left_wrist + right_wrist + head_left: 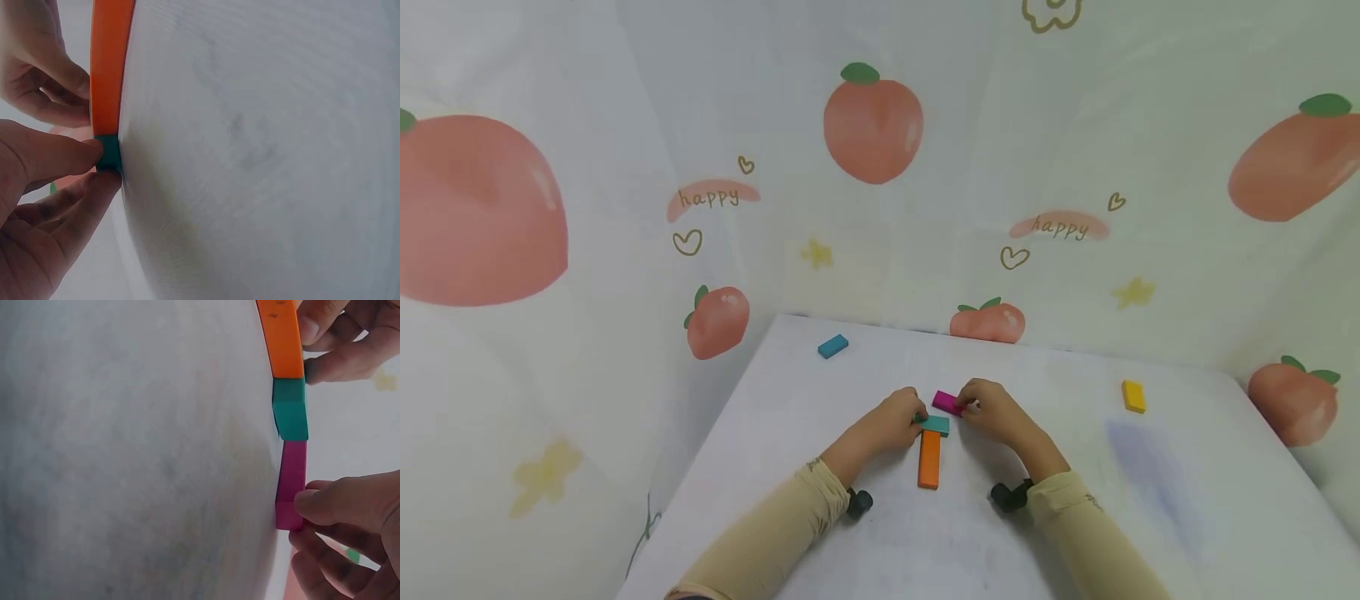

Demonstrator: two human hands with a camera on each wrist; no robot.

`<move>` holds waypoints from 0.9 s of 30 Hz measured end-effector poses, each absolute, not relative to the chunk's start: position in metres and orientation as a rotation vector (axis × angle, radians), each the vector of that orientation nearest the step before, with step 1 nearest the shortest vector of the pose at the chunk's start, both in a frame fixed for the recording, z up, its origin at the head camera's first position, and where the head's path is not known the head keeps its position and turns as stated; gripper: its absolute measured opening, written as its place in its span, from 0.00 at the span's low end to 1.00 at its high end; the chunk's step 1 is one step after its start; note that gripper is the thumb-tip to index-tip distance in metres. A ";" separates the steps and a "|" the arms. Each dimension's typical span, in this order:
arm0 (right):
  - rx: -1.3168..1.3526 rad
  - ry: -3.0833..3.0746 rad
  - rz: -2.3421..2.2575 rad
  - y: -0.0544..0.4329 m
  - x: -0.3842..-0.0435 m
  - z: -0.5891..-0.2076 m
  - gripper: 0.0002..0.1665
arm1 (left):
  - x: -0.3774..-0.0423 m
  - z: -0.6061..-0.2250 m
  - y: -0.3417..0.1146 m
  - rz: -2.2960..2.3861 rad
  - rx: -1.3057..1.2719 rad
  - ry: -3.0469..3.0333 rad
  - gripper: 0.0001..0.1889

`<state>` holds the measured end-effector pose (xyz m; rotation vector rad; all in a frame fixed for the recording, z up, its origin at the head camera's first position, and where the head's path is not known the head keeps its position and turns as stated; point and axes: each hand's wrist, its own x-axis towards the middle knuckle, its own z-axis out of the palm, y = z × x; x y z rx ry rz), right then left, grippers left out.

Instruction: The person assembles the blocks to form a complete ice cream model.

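Hands: left hand (891, 419) pinching teal rectangular block (937, 426), crosswise at far end of orange oblong block (929, 460); right hand (996, 412) pinching magenta rectangular block (945, 402), just beyond. Risk: uneven push from magenta could skew teal. Appearance: plain, flat-faced, straight-edged; material unclear.

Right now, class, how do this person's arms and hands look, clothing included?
The left sleeve and right sleeve are beige, with dark markings near the cuffs. A black device shows at the left wrist, another at the right. The left hand and right hand are bare.
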<state>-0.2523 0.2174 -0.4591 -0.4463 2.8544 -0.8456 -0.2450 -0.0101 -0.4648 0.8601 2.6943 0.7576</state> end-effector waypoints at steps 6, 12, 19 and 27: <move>-0.522 2.862 -0.846 0.213 -0.247 -0.462 0.08 | -0.240 -0.467 -0.011 0.781 0.854 2.695 0.10; -0.509 2.842 -0.881 0.210 -0.245 -0.460 0.09 | -0.240 -0.466 -0.010 0.788 0.856 2.710 0.10; -0.582 2.817 -0.897 0.207 -0.239 -0.463 0.10 | -0.236 -0.471 -0.011 0.804 0.861 2.728 0.09; -0.654 2.823 -0.890 0.206 -0.242 -0.459 0.09 | -0.237 -0.466 -0.011 0.827 0.877 2.730 0.09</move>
